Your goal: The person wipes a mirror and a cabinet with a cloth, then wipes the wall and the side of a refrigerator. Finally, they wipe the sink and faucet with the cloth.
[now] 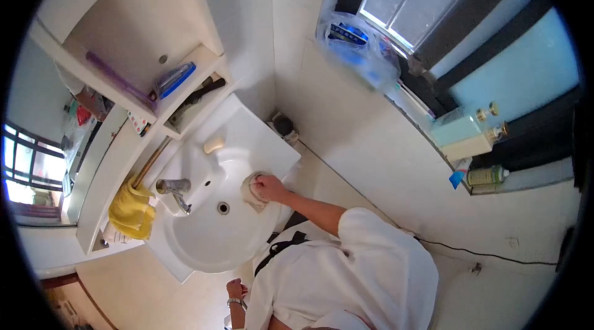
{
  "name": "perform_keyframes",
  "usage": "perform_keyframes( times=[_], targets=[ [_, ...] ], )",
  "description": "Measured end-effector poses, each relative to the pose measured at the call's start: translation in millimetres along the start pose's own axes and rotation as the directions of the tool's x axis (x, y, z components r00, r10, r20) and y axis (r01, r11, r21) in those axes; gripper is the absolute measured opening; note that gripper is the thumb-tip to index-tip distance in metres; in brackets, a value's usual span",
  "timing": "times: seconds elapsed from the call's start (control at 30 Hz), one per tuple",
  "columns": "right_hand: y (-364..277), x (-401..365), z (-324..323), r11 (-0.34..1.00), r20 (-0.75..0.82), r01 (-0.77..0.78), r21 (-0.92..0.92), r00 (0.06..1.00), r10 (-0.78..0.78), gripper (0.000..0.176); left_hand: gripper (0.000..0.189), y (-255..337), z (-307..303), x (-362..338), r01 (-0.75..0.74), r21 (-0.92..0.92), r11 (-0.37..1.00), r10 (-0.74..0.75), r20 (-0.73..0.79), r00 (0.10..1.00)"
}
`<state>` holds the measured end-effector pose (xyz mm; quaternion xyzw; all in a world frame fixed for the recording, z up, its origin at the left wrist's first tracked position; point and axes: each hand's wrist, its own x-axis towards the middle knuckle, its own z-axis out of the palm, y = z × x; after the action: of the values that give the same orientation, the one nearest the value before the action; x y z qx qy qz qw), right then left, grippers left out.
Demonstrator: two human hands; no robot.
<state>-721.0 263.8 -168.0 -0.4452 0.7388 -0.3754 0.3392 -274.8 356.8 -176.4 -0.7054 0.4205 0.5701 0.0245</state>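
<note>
My right hand (270, 188) is closed on a pale greyish cloth (252, 192), pressed against the inner right wall of the white washbasin (204, 249). My left hand (234, 290), with a watch (234, 301) at the wrist, hangs beside the basin's front edge, apart from it. Its fingers look curled, and what they hold, if anything, is hidden. Near the cloth are the round drain (223, 208) and the chrome tap (174, 189). A bar of soap (214, 145) lies on the basin's back rim.
A yellow cloth (132, 209) hangs left of the tap. Behind the basin, a shelf (197, 70) holds a blue-edged packet (176, 80), with a mirror (37, 144) further left. A plastic bag (359, 48) and pump bottles (469, 134) stand on the window ledge. A dark cable (489, 254) runs along the right wall.
</note>
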Motion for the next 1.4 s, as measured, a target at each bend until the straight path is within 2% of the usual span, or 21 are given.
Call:
perform_keyframes(
  times=[0.03,0.07,0.17,0.23,0.3,0.37,0.47,0.5,0.57,0.63,0.77,0.8,0.87,0.9,0.97,1.03,1.1,1.13,1.2,1.33,1.4],
  targets=[
    [3.7,8.0,8.8,0.976,0.039,0.118,-0.185,0.993,-0.113,0.014,0.018,5.5,4.5,0.2,-0.034,0.010,0.999,0.033,0.003,0.999],
    [-0.2,9.3,11.4,0.977,0.050,0.123,-0.176,0.992,-0.116,0.014,0.017,8.9,9.3,0.6,-0.064,0.019,0.998,0.064,0.004,0.998],
    [-8.1,11.5,16.3,0.901,0.243,0.301,-0.312,0.942,-0.230,0.014,0.016,14.7,23.9,-2.2,-0.146,0.033,0.989,0.146,-0.007,0.989],
    [-1.2,18.8,21.5,0.741,0.456,0.472,-0.478,0.854,-0.250,0.017,0.016,21.4,33.7,-7.4,-0.156,0.018,0.988,0.156,-0.049,0.986],
    [-0.3,25.3,28.1,0.678,0.505,0.543,-0.496,0.815,-0.284,0.019,0.016,40.0,45.4,-12.3,0.154,-0.213,0.965,-0.177,-0.096,0.980],
    [-3.6,30.1,29.6,0.614,0.542,0.599,-0.513,0.781,-0.310,0.022,0.016,49.3,55.5,-15.1,0.141,-0.232,0.963,-0.175,-0.132,0.976],
    [-15.5,40.7,24.1,0.458,0.681,0.686,-0.565,0.701,-0.211,0.025,0.017,62.9,65.5,-28.4,0.132,-0.221,0.966,-0.167,-0.151,0.974],
    [-18.1,43.5,25.5,0.459,0.694,0.699,-0.548,0.687,-0.217,0.025,0.017,62.8,66.2,-33.9,0.133,-0.206,0.969,-0.164,-0.141,0.976],
    [-36.4,45.9,14.6,0.519,0.726,0.635,-0.573,0.686,-0.038,0.026,0.020,55.6,63.5,-36.5,0.123,-0.150,0.981,-0.139,-0.100,0.985],
    [-19.2,45.0,31.0,0.512,0.731,0.642,-0.571,0.681,-0.039,0.026,0.022,50.6,63.1,-38.8,0.145,-0.215,0.966,-0.177,-0.134,0.975],
    [-23.8,33.3,14.5,0.518,0.765,0.649,-0.557,0.644,0.017,0.024,0.021,37.5,43.9,-16.5,0.156,-0.070,0.985,-0.162,-0.085,0.983],
    [-21.5,24.9,6.8,0.521,0.761,0.642,-0.562,0.649,0.022,0.024,0.021,39.2,38.5,-13.7,0.155,-0.120,0.981,-0.165,-0.079,0.983],
    [-14.6,6.4,-10.6,0.562,0.508,0.619,-0.548,0.780,-0.365,0.017,0.021,38.3,26.7,-2.0,0.157,-0.124,0.980,-0.166,-0.068,0.984],
    [-19.5,3.6,-23.1,0.561,0.504,0.612,-0.557,0.787,-0.357,0.017,0.021,39.4,21.6,5.3,0.161,-0.133,0.978,-0.170,-0.063,0.983],
    [-29.0,6.4,-48.0,0.632,0.336,0.295,-0.716,0.940,-0.059,0.014,0.022,41.2,13.0,13.4,0.119,-0.125,0.985,-0.126,-0.052,0.991],
    [-19.9,1.3,-69.8,0.695,0.031,0.163,-0.700,0.980,-0.198,0.011,0.023,47.4,6.8,16.1,0.111,-0.130,0.985,-0.117,-0.039,0.992],
    [-19.4,0.1,-94.6,0.811,-0.152,-0.014,-0.584,0.984,-0.093,0.015,0.022,46.8,2.0,23.3,0.094,-0.104,0.990,-0.096,-0.017,0.995],
    [-12.5,1.5,-100.4,0.806,-0.161,-0.025,-0.592,0.983,-0.087,0.015,0.022,48.3,1.0,26.5,0.105,-0.114,0.988,-0.106,-0.003,0.994],
    [6.3,1.8,-103.7,0.802,-0.276,0.057,-0.594,0.922,-0.271,0.022,0.022,47.5,-2.3,25.2,0.119,-0.114,0.986,-0.118,0.020,0.993],
    [9.1,13.1,-75.1,0.749,-0.285,-0.066,-0.660,0.944,-0.168,0.039,0.023,53.7,2.8,22.8,0.124,-0.196,0.973,-0.126,0.001,0.992],
    [-4.7,26.3,-56.4,0.666,-0.275,-0.142,-0.732,0.956,-0.098,0.058,0.022,52.1,7.1,22.3,0.121,-0.202,0.972,-0.135,-0.056,0.989]
  ],
)
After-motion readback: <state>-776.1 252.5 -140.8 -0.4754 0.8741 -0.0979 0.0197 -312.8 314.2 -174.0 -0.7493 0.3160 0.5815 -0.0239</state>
